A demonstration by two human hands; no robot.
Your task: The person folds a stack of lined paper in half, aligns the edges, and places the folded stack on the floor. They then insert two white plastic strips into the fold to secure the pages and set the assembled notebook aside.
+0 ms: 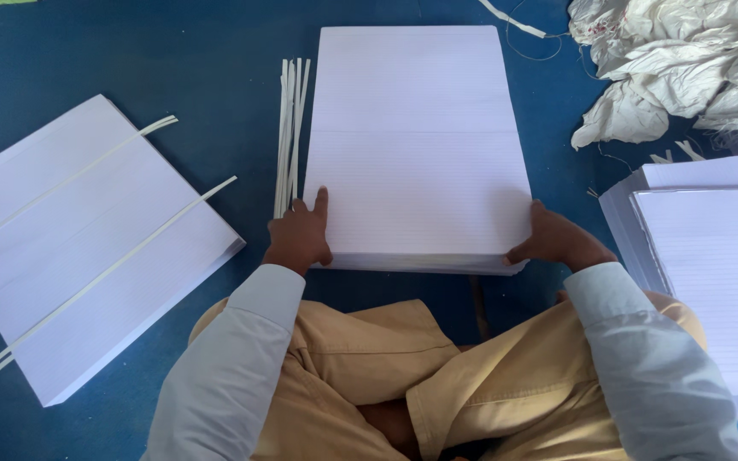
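Note:
A thick stack of white ruled paper (416, 128) lies on the blue floor in front of me. My left hand (299, 237) grips its near left corner, fingers curled against the edge with the forefinger lying on top. My right hand (555, 239) holds the near right corner, thumb under the edge. Both hands press the stack from its two sides. A bundle of thin white paper strips (290, 128) lies just left of the stack, beside my left hand.
A second paper stack (70, 256) with two long strips across it lies at the left. More ruled sheets (711, 256) are piled at the right. Crumpled white cloth (685, 60) sits at the top right. My crossed legs in tan trousers (369, 367) are below.

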